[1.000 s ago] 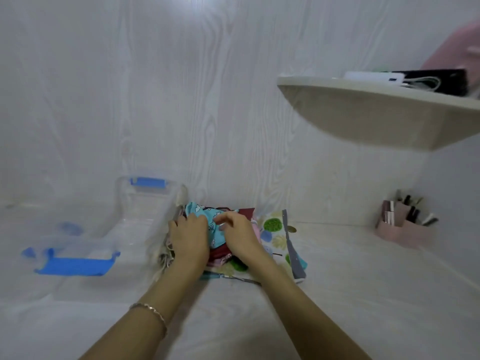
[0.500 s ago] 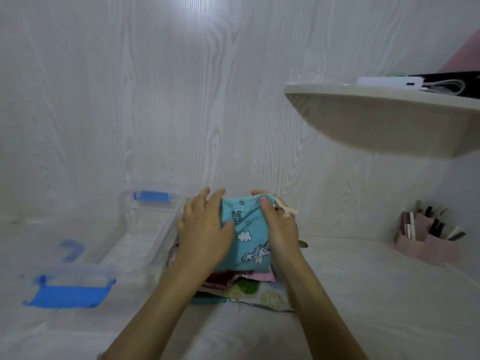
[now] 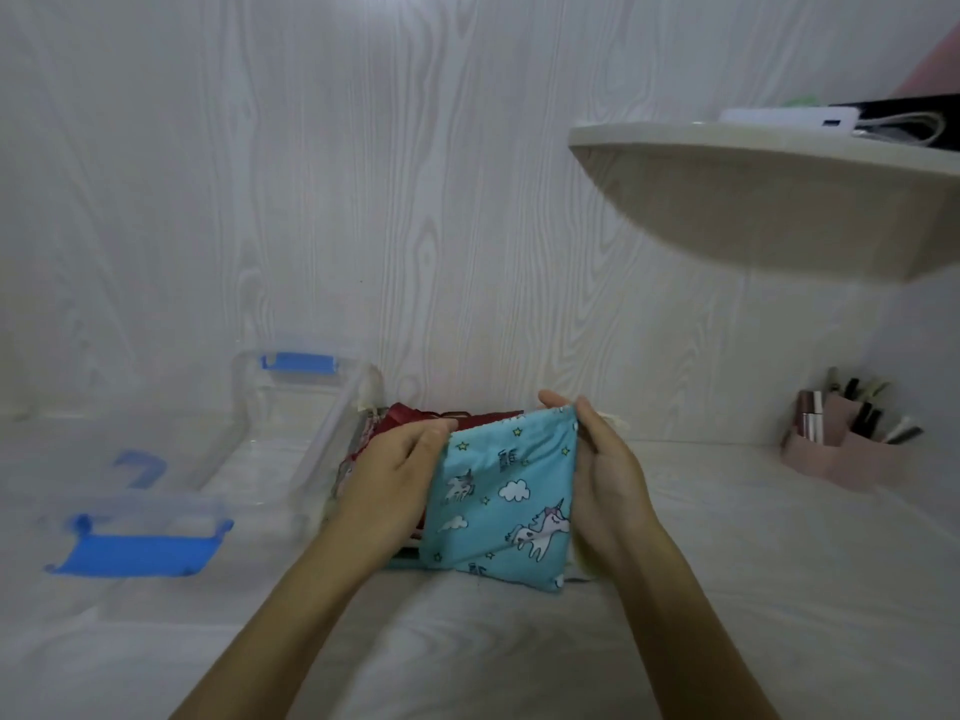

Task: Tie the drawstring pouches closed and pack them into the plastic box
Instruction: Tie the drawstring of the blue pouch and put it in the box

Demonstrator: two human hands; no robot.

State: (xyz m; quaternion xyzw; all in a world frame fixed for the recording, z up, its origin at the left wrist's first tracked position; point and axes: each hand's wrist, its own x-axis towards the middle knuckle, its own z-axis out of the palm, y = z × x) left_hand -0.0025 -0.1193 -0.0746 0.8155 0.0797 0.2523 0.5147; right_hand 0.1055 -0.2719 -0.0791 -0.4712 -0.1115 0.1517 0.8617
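Looks like pretty early days to me. The clear plastic box (image 3: 311, 407) sits open at the back left of the tabletop (image 3: 519, 657) with nothing visible inside, and its lid (image 3: 140, 532) lies off to the left. The blue unicorn pouch (image 3: 504, 506) is held just above the pile of other pouches (image 3: 452, 415), right beside the box. The left hand (image 3: 400, 475) pinches its upper left edge and the right hand (image 3: 605, 470) grips the upper right corner. The mouth is spread flat, not cinched, so I'd say tying and packing are all left. The mouth points toward the back wall, and the long axis runs back-to-front, slightly tilted.
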